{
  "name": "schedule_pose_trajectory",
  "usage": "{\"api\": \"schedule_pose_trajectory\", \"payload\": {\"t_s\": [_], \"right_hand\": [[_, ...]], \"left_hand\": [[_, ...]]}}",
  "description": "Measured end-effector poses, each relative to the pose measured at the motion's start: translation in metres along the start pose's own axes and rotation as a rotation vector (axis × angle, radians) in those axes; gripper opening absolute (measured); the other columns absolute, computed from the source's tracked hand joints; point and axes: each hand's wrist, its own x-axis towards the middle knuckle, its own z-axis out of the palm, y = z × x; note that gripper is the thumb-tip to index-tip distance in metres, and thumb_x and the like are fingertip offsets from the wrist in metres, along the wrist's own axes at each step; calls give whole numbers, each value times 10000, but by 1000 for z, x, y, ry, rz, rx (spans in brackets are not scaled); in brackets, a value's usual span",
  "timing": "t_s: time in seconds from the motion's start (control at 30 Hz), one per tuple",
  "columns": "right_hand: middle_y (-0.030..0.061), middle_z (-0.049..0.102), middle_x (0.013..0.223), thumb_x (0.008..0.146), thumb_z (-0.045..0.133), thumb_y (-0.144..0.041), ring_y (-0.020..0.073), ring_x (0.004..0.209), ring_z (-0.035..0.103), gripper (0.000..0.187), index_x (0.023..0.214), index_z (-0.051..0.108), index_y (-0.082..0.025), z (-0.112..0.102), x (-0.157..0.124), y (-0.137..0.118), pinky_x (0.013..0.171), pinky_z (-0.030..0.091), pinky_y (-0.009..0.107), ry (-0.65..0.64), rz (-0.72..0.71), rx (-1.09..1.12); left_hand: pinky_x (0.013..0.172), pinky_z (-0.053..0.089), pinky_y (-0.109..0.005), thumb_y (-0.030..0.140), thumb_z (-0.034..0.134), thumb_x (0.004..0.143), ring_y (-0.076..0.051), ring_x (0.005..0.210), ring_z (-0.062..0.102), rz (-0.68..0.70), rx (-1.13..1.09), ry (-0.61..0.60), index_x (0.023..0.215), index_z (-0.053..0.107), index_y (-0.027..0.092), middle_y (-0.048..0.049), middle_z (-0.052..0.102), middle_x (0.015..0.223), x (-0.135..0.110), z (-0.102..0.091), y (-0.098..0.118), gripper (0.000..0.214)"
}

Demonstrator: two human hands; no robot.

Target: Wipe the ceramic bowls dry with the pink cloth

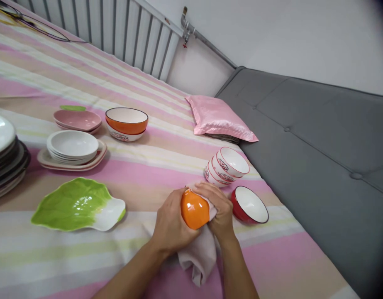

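Note:
Between my two hands is a small glossy orange bowl (195,209), its rounded outside facing me. My left hand (171,224) is wrapped round its left side. A pale pinkish cloth (200,257) is bunched in my right hand (216,207), which presses it against the bowl's right rim; the rest of the cloth hangs below. Just right of my right hand stands a red bowl (250,204) with a white inside. Behind it leans a stack of white bowls (226,167) with red rims and printed figures.
A green leaf-shaped dish (77,203) lies on the left of the striped bedsheet (129,241). Beyond are small white dishes (73,144), pink dishes (77,119), two bowls (127,120) and a plate stack (7,162). A pink pillow (220,118) lies by the grey headboard (303,137).

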Motion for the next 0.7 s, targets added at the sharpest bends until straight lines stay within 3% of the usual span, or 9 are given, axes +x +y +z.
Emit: {"api": "schedule_pose_trajectory", "payload": {"t_s": [0.37, 0.5, 0.7], "right_hand": [[51, 720, 1010, 699, 564, -110, 217, 947, 665, 331, 964, 725, -228, 0, -6, 22, 851, 518, 321, 35, 338, 455], [42, 716, 1010, 697, 564, -83, 209, 957, 656, 352, 975, 720, -232, 0, -7, 21, 863, 509, 317, 45, 315, 424], [46, 701, 1049, 781, 562, -99, 205, 1006, 635, 305, 1016, 700, -236, 0, -5, 10, 905, 491, 353, 40, 148, 237]], "left_hand": [[835, 472, -369, 196, 639, 573, -236, 986, 581, 24, -12, -67, 1140, 444, 217, -68, 592, 1103, 1, -2, 2, 600], [850, 465, -374, 191, 634, 563, -242, 993, 574, 22, -29, -68, 1136, 442, 216, -72, 584, 1106, 0, -4, 2, 605], [869, 460, -394, 166, 614, 508, -249, 992, 562, 3, -40, -67, 1132, 431, 197, -78, 572, 1090, 0, -5, 0, 651]]}}
